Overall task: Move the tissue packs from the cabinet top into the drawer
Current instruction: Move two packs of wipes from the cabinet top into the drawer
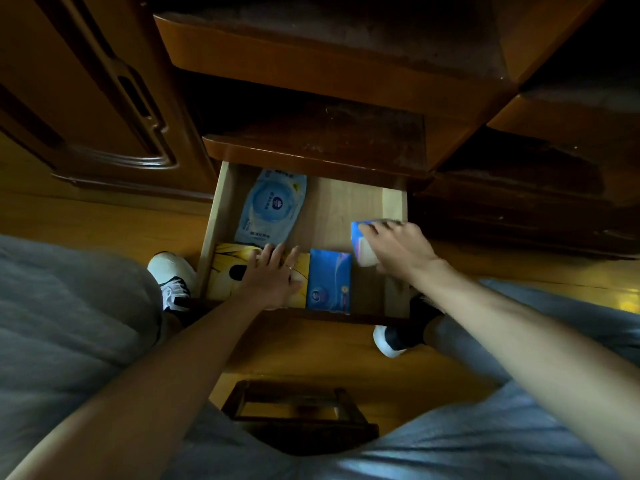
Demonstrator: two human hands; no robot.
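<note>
Pale wood lines the open drawer (394, 202), pulled out from a dark brown cabinet (311, 154). Inside, a light blue wet-wipe pack (270, 206) lies at the back left, a yellow tissue pack (228, 268) at the front left, and a blue tissue pack (329, 278) just beside it. The left hand (273, 275) rests flat and open on the yellow pack. The right hand (394, 247) grips a blue-and-white tissue pack (362, 247) over the drawer's right side. White sneakers (169, 271) stand on the wooden floor (104, 216).

head view looks steeply down into the open drawer (394, 202).
</note>
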